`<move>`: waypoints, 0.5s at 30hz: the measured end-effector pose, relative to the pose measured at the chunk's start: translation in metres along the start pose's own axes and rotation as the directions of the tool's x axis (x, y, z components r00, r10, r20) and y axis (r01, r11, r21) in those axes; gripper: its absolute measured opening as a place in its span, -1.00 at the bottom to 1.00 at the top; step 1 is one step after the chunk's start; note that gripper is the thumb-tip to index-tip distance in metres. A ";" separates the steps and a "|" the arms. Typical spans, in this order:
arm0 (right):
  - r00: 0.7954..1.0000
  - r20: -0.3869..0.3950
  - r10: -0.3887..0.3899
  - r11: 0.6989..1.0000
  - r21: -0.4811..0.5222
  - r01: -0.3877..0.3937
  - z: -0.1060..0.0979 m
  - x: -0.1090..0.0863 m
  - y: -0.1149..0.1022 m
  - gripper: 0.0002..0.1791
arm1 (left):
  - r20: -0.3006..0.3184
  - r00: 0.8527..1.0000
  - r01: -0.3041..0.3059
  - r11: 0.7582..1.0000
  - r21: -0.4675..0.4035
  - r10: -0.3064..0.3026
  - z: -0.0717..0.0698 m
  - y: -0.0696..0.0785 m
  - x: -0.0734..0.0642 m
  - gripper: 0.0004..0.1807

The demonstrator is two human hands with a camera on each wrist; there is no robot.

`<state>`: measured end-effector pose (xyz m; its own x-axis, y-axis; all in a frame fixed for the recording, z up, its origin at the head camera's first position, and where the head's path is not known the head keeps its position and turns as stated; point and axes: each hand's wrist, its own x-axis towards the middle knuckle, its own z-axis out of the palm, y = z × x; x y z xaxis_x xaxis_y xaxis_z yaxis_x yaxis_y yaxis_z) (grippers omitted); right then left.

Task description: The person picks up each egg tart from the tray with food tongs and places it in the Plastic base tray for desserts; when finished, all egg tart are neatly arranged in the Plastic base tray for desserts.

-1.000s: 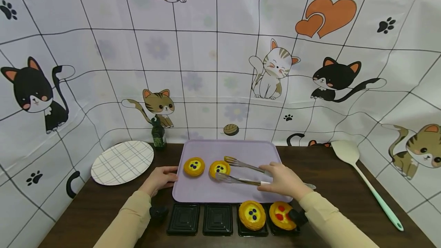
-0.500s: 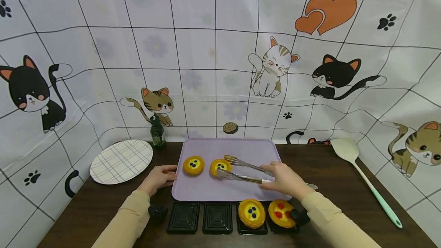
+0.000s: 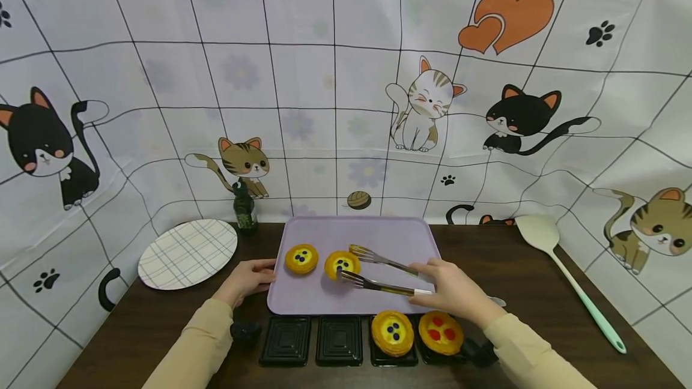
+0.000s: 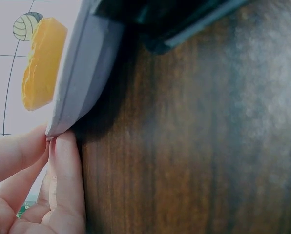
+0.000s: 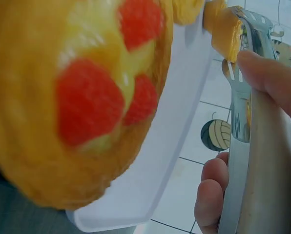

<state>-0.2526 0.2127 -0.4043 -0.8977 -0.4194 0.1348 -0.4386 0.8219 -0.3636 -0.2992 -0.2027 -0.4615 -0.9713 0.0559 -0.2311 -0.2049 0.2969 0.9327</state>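
Pinching the tray (image 3: 308, 303) is the left hand (image 3: 247, 281); the right hand (image 3: 455, 293) grips parted metal tongs (image 5: 268, 170).

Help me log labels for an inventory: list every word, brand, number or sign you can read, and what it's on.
Readable text: none.
Green bottle: its label is too small and blurred to read.
Wall sheet: drawings such as cats, hearts and paw prints; no words seen.
Tongs, tray, tarts, plate: no lettering visible.
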 end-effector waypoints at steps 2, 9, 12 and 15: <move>1.000 -0.002 -0.007 1.000 0.009 0.007 -0.001 -0.006 -0.001 -0.32 | 0.003 1.000 -0.002 1.000 -0.002 0.002 0.000 0.001 -0.001 -0.47; 0.998 -0.016 -0.058 0.997 0.049 0.059 -0.007 -0.027 -0.007 -0.28 | 0.018 1.000 -0.008 1.000 0.002 0.008 0.000 0.002 -0.001 -0.46; 0.996 -0.023 -0.086 0.994 0.061 0.087 -0.009 -0.035 -0.009 -0.28 | 0.015 1.000 -0.005 1.000 0.008 0.005 -0.001 0.002 -0.001 -0.46; 0.994 -0.031 -0.103 0.992 0.069 0.105 -0.010 -0.043 -0.011 -0.29 | 0.012 1.000 -0.004 1.000 0.013 0.004 -0.001 0.002 -0.001 -0.46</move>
<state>-0.2098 0.2252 -0.3972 -0.8489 -0.4892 0.2003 -0.5261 0.7451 -0.4099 -0.2991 -0.2028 -0.4597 -0.9706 0.0680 -0.2310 -0.1997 0.3090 0.9299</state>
